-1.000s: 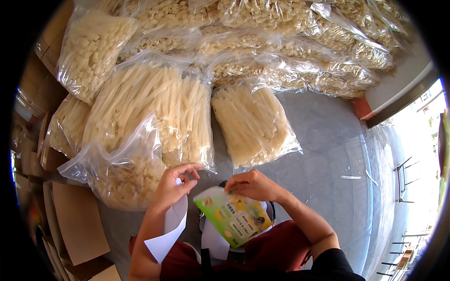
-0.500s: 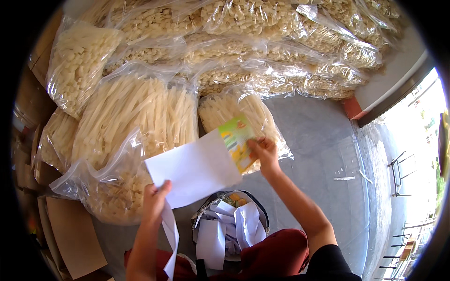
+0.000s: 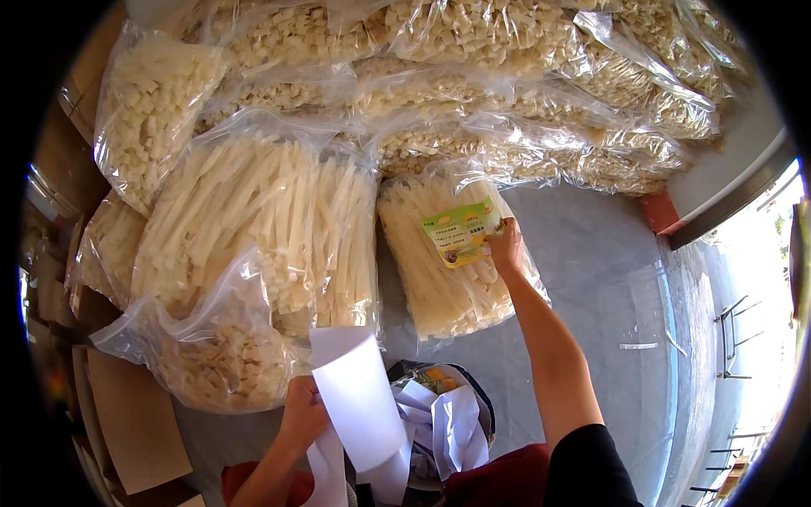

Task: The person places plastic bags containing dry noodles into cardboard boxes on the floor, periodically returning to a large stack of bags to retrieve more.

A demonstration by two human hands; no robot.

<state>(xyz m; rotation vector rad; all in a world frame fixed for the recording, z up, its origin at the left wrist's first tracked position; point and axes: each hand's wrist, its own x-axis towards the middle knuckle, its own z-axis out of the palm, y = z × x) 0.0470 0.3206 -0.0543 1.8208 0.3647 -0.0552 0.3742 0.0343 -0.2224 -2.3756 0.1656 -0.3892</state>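
My right hand [image 3: 507,247] pinches the right edge of a green and yellow printed label [image 3: 456,235]. The label lies over the front of a clear bag [image 3: 439,296] of long pale strips; whether it sticks to the plastic I cannot tell. Lower down, my left hand [image 3: 302,414] is closed on a white strip of backing paper [image 3: 359,401], which curls to the right and trails below the hand. Between my knees stands a round bin [image 3: 486,404] filled with crumpled white paper [image 3: 460,431].
A larger clear bag [image 3: 262,220] of pale strips stands at left, with an open-topped bag [image 3: 228,363] of short pieces before it. More filled bags [image 3: 524,144] are piled along the back. Brown cardboard [image 3: 135,422] lies lower left. Grey floor [image 3: 600,279] extends right towards a doorway.
The label has come away from the white backing paper, and my right hand has carried it right onto the small bag. My left hand has drawn the paper down and towards me.
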